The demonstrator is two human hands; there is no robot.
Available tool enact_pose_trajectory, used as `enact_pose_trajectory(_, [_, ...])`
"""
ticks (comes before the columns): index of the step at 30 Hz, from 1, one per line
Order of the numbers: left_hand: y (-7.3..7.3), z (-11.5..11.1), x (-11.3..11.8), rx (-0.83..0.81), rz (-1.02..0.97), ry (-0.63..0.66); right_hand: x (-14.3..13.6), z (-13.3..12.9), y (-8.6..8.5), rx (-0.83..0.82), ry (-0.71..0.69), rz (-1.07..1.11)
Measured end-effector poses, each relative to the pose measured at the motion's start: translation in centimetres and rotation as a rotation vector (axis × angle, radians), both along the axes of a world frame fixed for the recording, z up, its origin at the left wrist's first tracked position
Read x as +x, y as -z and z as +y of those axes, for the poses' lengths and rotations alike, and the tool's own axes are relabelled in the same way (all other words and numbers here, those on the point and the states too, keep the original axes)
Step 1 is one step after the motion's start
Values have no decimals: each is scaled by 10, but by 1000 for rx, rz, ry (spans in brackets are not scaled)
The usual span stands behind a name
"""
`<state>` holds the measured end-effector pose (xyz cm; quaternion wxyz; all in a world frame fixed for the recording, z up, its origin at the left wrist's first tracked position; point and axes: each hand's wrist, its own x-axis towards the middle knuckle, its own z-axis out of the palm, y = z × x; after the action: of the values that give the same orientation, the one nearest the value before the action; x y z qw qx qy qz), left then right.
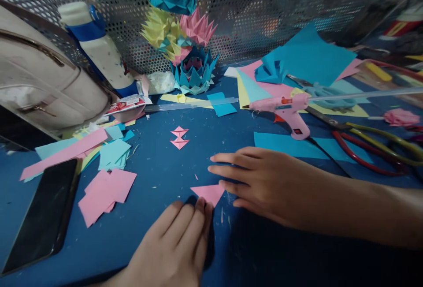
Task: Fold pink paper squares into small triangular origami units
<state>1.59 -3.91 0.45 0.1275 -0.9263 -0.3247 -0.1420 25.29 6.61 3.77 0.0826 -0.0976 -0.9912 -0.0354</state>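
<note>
A small pink paper triangle lies on the blue table top. My left hand lies flat, fingertips pressing the triangle's near edge. From the right, my right hand rests flat with fingers together, touching the triangle's right corner. Two folded pink paper pieces sit a little farther back. Neither hand grips anything.
A black phone and loose pink squares lie left. A pink glue gun, scissors and coloured sheets are right. Stacked paper flowers, a white bottle and a white bag stand by the mesh wall.
</note>
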Motion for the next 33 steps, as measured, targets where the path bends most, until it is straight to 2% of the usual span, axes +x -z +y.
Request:
enact_pose_trajectory(4, [0, 9, 0, -18, -68, 13, 6, 1, -3, -6, -3, -7])
enact_pose_trajectory(7, [-1, 22, 0, -100, -149, -53, 5, 6, -6, -72, 18, -26])
enact_pose_trajectory(10, [-4, 36, -2, -341, -272, -87, 2, 12, -4, -150, 39, -25])
enact_pose_trajectory(13, [-5, 45, -3, -465, -308, -106, -3, 16, 5, -175, 50, -7])
enact_pose_trajectory(18, [-6, 48, -3, -547, -362, -133, -5, 16, 18, -204, 60, 36])
enact_pose_trajectory(28, [-2, 56, -1, -625, -459, -180, -8, 14, 22, -391, 144, 111])
enact_pose_trajectory(33, [-1, 60, -2, -650, -510, -194, -9, 14, 26, -355, 125, 148])
